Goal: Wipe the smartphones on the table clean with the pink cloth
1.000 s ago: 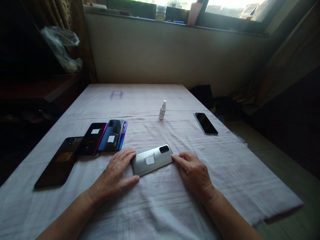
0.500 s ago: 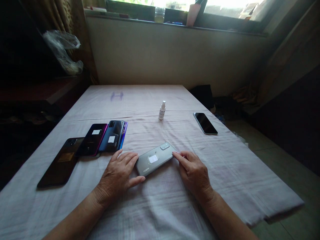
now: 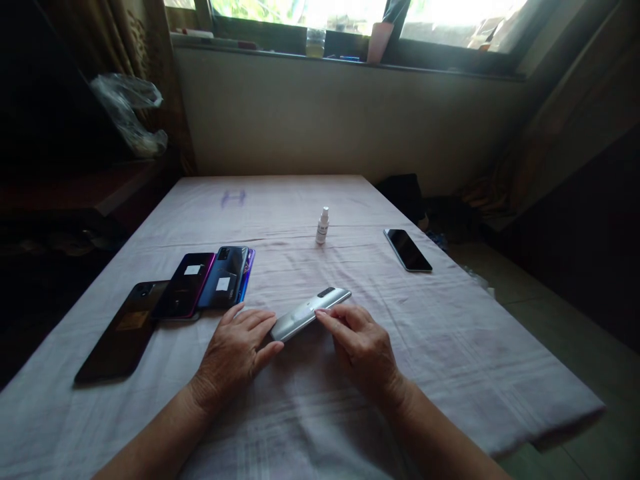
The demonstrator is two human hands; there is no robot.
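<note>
Table (image 3: 450,347) cloth was wrinkled; left hand (image 3: 235,353) lay spread, bracing one end; right hand (image 3: 363,347) pressed fingers together on the raised edge, pinch unclear; phone (image 3: 310,312) stood tilted on the bottle's (image 3: 323,227) near side; light hold meant it could slip and slap flat.

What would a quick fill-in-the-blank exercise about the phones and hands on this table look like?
1. The silver phone is touched by ____ hands, the left hand and the right hand.
2. The spray bottle stands ____ on the cloth.
3. The black phone, alone to the right of the bottle, lies screen ____.

Missing words: both; upright; up.
</note>
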